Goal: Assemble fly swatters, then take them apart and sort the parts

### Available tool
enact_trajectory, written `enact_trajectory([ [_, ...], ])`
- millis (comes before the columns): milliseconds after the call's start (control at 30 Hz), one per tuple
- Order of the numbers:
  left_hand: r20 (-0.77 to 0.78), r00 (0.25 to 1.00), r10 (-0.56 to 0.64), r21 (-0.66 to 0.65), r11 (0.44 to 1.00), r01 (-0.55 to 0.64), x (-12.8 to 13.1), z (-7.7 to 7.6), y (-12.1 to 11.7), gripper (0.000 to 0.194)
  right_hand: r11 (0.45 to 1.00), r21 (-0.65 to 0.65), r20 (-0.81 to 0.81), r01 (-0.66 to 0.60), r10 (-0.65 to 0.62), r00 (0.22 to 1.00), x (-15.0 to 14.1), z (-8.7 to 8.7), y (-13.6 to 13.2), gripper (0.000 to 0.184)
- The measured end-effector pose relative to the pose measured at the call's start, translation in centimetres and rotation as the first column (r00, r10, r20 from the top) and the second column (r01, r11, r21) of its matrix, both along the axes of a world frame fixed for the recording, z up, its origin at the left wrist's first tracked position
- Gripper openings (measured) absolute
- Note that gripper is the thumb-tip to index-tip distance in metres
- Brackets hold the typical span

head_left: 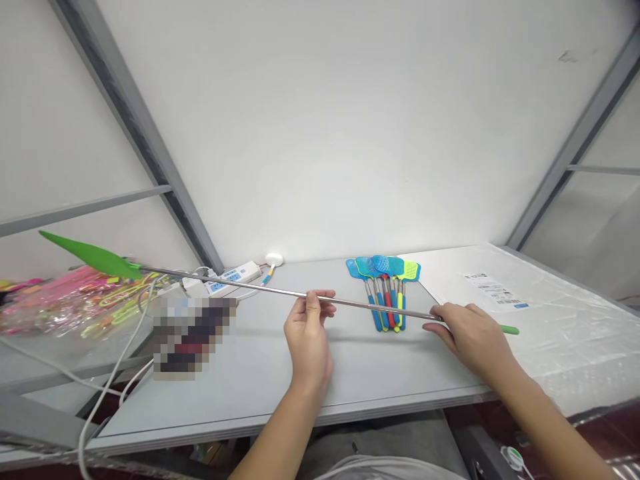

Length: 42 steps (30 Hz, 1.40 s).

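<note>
2 hands [309, 333] on grn swatter [270, 289], R [473, 337] palm-down

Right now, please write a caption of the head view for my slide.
Left hand and right hand hold a green-headed metal rod; flyswatters lie on the table.

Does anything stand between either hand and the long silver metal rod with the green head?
Nothing visible does: the bare left hand holds the long silver metal rod directly, and the bare right hand grips it near its slim green handle.
</note>
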State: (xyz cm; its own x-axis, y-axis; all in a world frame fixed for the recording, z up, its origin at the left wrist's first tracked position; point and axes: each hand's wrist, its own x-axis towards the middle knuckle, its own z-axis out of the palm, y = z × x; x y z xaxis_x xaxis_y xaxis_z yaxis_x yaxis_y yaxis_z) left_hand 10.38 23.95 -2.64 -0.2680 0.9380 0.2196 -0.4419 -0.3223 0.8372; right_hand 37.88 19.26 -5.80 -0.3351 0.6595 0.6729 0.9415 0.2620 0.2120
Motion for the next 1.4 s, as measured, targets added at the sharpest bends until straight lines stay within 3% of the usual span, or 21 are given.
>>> enact_trajectory([
  [100, 0.011, 0.999, -0.045, -0.041, 0.998, 0.046, 1.0, -0.5, -0.5, 0.031, 0.998, -0.018, -0.011, -0.053, 0.053, 0.999, -1.5, 0.3, 0.0, 0.03],
  [233, -0.045, 0.981, -0.187, -0.112, 0.977, 0.181, 2.7, -1.0, -1.9, 0.033, 0.991, 0.073, -0.053, -0.108, 0.112, 0.992, -5.0, 1.5, -0.3, 0.015],
  [333, -0.011, 0.973, -0.23, -0.116, 0.967, 0.228, 2.5, -0.7, -2.2, 0.035, 0.982, 0.132, -0.057, -0.132, 0.14, 0.989, -6.0, 2.3, -0.5, 0.008],
  [400, 0.041, 0.982, -0.183, -0.083, 0.979, 0.186, 1.0, -0.2, -1.8, 0.032, 0.975, 0.161, -0.063, -0.152, 0.164, 0.984, -5.4, 2.6, -0.5, 0.006],
  [500, 0.187, 0.982, -0.018, -0.038, 0.999, 0.026, -3.0, 0.9, -0.7, 0.022, 0.962, 0.229, -0.072, -0.148, 0.168, 0.983, -3.2, 2.4, -0.5, 0.005],
  [633, 0.427, 0.884, 0.192, -0.058, 0.981, -0.185, -8.9, 2.0, -0.3, 0.02, 0.948, 0.3, -0.012, -0.104, 0.113, 0.994, -0.1, 1.8, -0.2, 0.008],
  [767, 0.482, 0.833, 0.271, -0.066, 0.959, -0.274, -11.8, 1.8, -1.4, 0.02, 0.966, 0.257, -0.033, -0.015, 0.024, 0.999, 1.7, 1.6, 0.3, 0.017],
  [867, 0.467, 0.845, 0.26, -0.064, 0.963, -0.261, -11.4, 1.1, -2.3, 0.02, 0.987, 0.16, -0.023, -0.018, 0.022, 0.999, 1.5, 1.6, 0.3, 0.029],
  [1000, 0.394, 0.904, 0.168, -0.05, 0.986, -0.162, -8.7, 0.2, -3.5, 0.022, 0.987, 0.077, 0.044, -0.14, 0.137, 0.99, -0.4, 1.9, -0.8, 0.022],
  [1200, 0.315, 0.949, -0.016, -0.101, 0.994, 0.05, -4.0, -0.8, -4.9, 0.026, 0.992, 0.097, 0.09, -0.08, 0.071, 0.993, -3.2, 2.8, -2.6, 0.019],
  [1400, 0.381, 0.92, -0.087, -0.024, 0.994, 0.104, -5.4, 0.0, -4.8, 0.045, 0.993, 0.041, 0.013, -0.106, 0.106, 0.994, -2.9, 2.9, -2.6, 0.02],
])
